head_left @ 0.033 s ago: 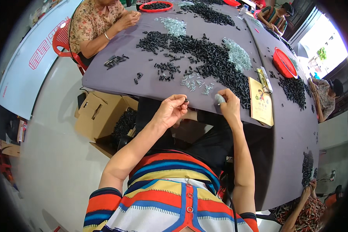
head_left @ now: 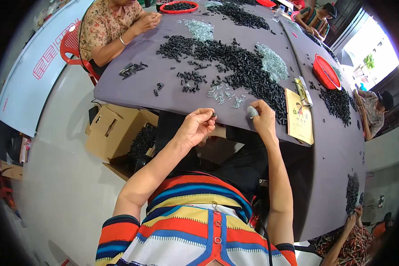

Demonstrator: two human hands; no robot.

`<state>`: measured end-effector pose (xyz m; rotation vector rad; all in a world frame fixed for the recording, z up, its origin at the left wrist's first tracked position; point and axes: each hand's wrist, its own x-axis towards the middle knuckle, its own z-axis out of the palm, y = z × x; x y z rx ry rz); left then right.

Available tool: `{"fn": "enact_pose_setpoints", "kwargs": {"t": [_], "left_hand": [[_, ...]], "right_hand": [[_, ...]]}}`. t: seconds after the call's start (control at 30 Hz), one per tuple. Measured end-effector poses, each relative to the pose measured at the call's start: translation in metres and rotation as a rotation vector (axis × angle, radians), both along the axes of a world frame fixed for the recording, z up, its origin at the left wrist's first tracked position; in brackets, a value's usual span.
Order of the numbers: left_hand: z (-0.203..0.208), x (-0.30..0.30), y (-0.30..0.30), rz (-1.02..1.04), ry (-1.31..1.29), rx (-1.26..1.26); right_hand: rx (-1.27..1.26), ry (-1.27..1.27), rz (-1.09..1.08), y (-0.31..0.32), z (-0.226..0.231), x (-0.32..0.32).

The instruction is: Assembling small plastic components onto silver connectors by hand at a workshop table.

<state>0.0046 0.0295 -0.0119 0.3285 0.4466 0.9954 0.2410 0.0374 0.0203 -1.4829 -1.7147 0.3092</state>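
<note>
My left hand [head_left: 197, 127] is closed in a pinch at the table's front edge, with a small black cylindrical piece [head_left: 214, 114] between thumb and fingertips. To its right, my right hand [head_left: 264, 119] hangs over the edge with curled fingers. A grey, rounded covering or lump [head_left: 252, 112] shows at its fingertips; I cannot tell whether it is wrapped round a finger or held. Just beyond the hands lie loose clear small parts [head_left: 226, 94]. A long heap of small black pieces [head_left: 239, 66] spreads behind them, with a pile of clear parts [head_left: 272, 62] beside it.
A yellow booklet [head_left: 299, 116] lies right of my right hand, near a clear-topped case [head_left: 302, 92]. Red baskets [head_left: 326, 73] stand farther off. Below the table's left edge is an open cardboard box [head_left: 113, 133] holding black pieces. Other people sit around the grey-covered table [head_left: 137, 95].
</note>
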Motion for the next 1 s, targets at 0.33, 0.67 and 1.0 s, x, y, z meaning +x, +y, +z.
{"fn": "enact_pose_setpoints", "kwargs": {"t": [0.33, 0.67, 1.0], "left_hand": [[-0.009, 0.000, 0.001, -0.005, 0.022, -0.032], [-0.008, 0.000, 0.000, -0.004, 0.006, 0.018], [-0.004, 0.004, -0.006, 0.047, 0.050, 0.038]], "right_hand": [[0.047, -0.360, 0.012, 0.051, -0.005, 0.003], [-0.065, -0.501, -0.008, 0.052, -0.008, 0.000], [0.037, 0.042, -0.036, -0.007, -0.004, -0.019]]}}
